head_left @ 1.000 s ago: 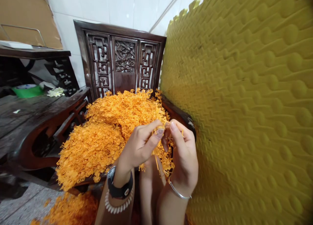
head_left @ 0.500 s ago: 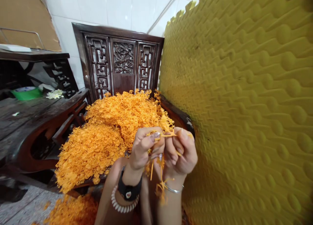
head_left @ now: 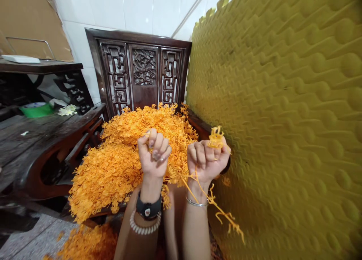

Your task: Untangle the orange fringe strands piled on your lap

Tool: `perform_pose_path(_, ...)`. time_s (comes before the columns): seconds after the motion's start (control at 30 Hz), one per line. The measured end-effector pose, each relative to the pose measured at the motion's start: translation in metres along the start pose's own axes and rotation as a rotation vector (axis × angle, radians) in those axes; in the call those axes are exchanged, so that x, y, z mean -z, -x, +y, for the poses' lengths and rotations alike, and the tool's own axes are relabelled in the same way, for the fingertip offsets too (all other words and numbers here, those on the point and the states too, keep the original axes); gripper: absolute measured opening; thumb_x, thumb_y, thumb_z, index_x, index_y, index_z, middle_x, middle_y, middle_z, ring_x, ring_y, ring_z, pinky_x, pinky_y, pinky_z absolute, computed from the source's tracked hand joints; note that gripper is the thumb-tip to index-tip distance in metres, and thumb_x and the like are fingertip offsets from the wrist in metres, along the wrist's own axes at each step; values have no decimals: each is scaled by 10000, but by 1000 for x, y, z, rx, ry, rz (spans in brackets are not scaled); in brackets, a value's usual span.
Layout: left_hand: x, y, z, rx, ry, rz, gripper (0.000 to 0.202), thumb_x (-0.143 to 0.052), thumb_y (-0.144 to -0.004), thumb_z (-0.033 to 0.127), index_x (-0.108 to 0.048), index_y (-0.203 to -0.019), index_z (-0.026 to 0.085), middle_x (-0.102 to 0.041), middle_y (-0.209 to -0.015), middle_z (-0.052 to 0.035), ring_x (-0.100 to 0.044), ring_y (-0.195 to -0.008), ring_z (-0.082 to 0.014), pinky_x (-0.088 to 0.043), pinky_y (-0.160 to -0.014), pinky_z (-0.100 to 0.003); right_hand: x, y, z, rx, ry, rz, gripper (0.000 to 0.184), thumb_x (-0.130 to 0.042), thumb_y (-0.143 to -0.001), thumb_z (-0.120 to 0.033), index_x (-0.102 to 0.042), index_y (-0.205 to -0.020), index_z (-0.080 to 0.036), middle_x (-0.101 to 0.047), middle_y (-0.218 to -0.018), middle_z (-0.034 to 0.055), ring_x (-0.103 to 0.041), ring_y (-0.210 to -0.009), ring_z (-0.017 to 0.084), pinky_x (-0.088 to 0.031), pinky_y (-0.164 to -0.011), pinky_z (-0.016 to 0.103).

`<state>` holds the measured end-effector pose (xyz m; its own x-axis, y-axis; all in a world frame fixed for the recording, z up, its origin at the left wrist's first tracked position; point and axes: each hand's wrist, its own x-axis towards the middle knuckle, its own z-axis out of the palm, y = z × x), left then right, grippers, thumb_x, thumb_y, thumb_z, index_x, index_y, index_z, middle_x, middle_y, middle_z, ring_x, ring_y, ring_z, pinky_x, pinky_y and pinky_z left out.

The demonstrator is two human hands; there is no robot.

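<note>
My left hand (head_left: 153, 154) is a raised fist with a black watch and a bead bracelet on its wrist; whether it grips anything is hidden. My right hand (head_left: 207, 157) is also closed, gripping an orange plastic sprig (head_left: 216, 137) that sticks up above the fist, with a long orange strand (head_left: 217, 209) trailing down past the wrist. Both hands are held up in front of a big pile of orange plastic sprigs (head_left: 130, 154) heaped on a dark carved wooden chair (head_left: 141, 69).
A tall yellow embossed foam sheet (head_left: 283, 120) fills the right side, close to my right hand. A dark wooden table (head_left: 36, 131) on the left carries a green tape roll (head_left: 36, 109) and white flowers (head_left: 66, 110). More orange sprigs (head_left: 85, 243) lie on the floor.
Both hands have moved apart and turned into fists, pulling the orange piece between them in two. The right hand now holds a sprig above it, with a strand hanging lower.
</note>
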<state>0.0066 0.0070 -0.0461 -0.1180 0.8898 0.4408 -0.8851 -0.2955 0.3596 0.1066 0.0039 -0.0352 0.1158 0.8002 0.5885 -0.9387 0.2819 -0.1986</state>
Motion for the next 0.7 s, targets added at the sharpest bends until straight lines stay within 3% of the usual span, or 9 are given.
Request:
perform_pose_path(0.07,-1,0,-2,38,-177,-79,264,-438,-803,334,-422,-587,183,-331,-403,61,-265,-343,-47,-212,-309,-151,4,-1,0,-75,45,-60,449,-442,-791,-336,-317,-386,-186,-169,-277,-115,-118,-198,13,-151,-262,147)
perform_pose_path(0.13,-4,3,-4,22,-369,-125,226,-427,-830,352,-561,-784,175,-469,-474,30,-360,-374,-56,-227,-318,-167,4,-1,0,-176,162,-47,486,-436,-790,-384,-268,-379,-188,-214,-252,-103,-167,-194,24,-173,-268,158)
perform_pose_path(0.23,-9,8,-5,-35,-518,-144,267,-443,-841,339,-536,-1043,191,-512,-526,24,-377,-388,-64,-245,-334,-178,-2,0,0,-292,364,32,462,-448,-779,-440,-312,-411,-196,-277,-243,-94,-196,-209,35,-198,-277,164)
perform_pose_path(0.3,-9,9,-4,-69,-503,-128,189,-431,-839,296,-522,-981,212,-472,-512,37,-364,-392,-67,-269,-355,-178,-5,1,-2,-325,440,47,385,-457,-781,-440,-415,-483,-202,-289,-251,-104,-179,-220,32,-188,-279,156)
perform_pose_path(0.37,-6,9,-3,-93,-476,-119,114,-412,-825,271,-503,-804,205,-425,-514,39,-347,-399,-67,-272,-361,-176,-6,2,-4,-359,510,19,316,-455,-805,-407,-497,-574,-195,-313,-268,-107,-188,-233,29,-186,-290,152)
perform_pose_path(0.43,-1,8,-1,-100,-493,-130,178,-412,-808,303,-455,-678,189,-384,-528,35,-326,-407,-66,-251,-354,-180,-5,3,-7,-406,580,-21,269,-452,-830,-349,-536,-638,-181,-355,-300,-101,-218,-249,24,-180,-304,153)
perform_pose_path(0.6,0,11,3,-151,-808,-105,292,-493,-792,445,-463,-667,183,-394,-532,35,-368,-450,-74,-269,-394,-198,-1,5,-7,-600,665,-166,275,-450,-844,-322,-508,-628,-162,-444,-374,-80,-254,-249,11,-142,-286,155)
perform_pose_path(0.7,-4,14,5,-133,-936,-76,277,-474,-835,398,-433,-656,190,-436,-496,41,-417,-432,-73,-301,-417,-200,-3,6,-4,-656,748,-213,313,-418,-861,-362,-492,-629,-166,-482,-413,-61,-357,-284,33,-240,-292,149)
